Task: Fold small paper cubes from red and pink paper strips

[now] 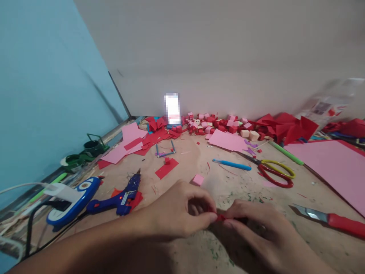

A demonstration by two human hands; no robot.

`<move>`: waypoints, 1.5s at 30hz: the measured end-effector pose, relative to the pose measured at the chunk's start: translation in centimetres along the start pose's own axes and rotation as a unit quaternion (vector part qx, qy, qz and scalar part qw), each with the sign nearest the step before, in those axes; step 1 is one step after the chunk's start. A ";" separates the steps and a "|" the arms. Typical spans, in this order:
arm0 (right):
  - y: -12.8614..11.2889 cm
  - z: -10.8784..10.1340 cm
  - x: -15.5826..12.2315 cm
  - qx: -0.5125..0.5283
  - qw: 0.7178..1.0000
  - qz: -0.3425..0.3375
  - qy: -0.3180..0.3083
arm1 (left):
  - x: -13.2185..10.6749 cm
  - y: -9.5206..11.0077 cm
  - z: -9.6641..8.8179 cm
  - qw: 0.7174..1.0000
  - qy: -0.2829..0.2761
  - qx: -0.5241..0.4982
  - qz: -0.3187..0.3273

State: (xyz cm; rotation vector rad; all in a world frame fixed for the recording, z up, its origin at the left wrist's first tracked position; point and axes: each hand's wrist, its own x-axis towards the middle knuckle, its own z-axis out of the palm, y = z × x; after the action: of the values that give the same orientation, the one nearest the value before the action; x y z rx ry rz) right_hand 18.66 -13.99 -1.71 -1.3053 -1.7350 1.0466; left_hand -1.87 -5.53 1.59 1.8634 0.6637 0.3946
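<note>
My left hand (185,213) and my right hand (256,224) meet low in the middle of the head view. Between their thumbs and fingertips both pinch a small piece of red paper (221,217); its full shape is hidden by the fingers. Just beyond my left hand lies a pink paper cube (198,179). A little farther off, a red paper strip (167,168) carries a small red cube (167,161). A blue crochet hook (232,164) rests beyond my right hand.
At left are a blue glue gun (128,196) with a lit red light and a power strip (75,201). Scissors (275,173) and a red-handled knife (345,224) lie at right. Several paper cubes (203,123), pink sheets (336,163) and a bright phone (172,108) stand farther back.
</note>
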 end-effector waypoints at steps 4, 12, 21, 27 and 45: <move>-0.4 -0.1 0.5 0.091 0.986 0.129 0.057 | 0.3 -0.4 -0.3 0.999 0.030 -0.019 -0.017; -0.9 -0.7 1.2 0.029 0.992 0.095 0.076 | 0.4 -0.9 -0.4 0.996 0.042 0.073 0.016; -2.1 -0.3 1.2 -0.040 0.994 0.086 0.061 | 0.1 1.2 -2.0 0.990 0.029 0.137 -0.007; -0.3 -3.0 2.5 -0.092 0.976 0.100 0.168 | 1.4 0.6 -4.9 0.972 0.095 0.211 0.043; 0.3 -2.1 2.9 0.122 0.979 0.123 0.103 | 1.2 -0.3 -2.7 0.957 0.079 0.279 0.000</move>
State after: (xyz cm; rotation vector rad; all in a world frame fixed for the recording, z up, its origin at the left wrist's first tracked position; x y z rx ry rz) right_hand 19.96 -10.79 -0.97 -1.4358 -1.2711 1.1739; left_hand -2.51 -2.68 2.33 2.3809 0.9552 0.3854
